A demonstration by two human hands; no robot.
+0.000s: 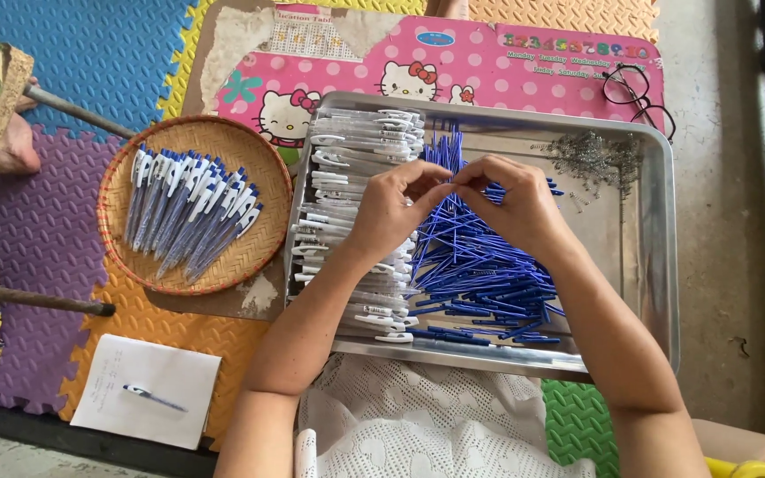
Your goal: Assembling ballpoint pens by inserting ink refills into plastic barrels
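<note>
Both forearms are reaching forward from the bottom of the view and meeting over the middle of a metal tray (657, 265). The left hand (391, 208) is curling inward with its fingers bent and its fingertips pinching toward the right. The right hand (515, 204) is mirroring it, knuckles up, with thumb and forefinger closing narrowly on a thin blue refill (443, 190) that is passing between the two hands. Whether the left fingertips are also gripping something white cannot be told, as the fingers are hiding it.

Directly under the hands, a loose heap of blue refills (480, 274) is lying across the centre of the tray. Along the tray's left side, white pen barrels (351, 150) are lying stacked in rows. A small pile of metal springs (595, 159) is sitting in the tray's far right corner.

The tray is resting on a pink cartoon-printed board (480, 62), and a pair of spectacles (635, 93) is lying on that board near its right end. Left of the tray, a round woven basket (258, 257) is holding finished blue-and-white pens (192, 208). Nearer the person, a white notepad (148, 389) with one pen (154, 397) on it is lying on coloured foam floor mats (99, 53). Bare concrete floor (723, 221) is showing at the right.
</note>
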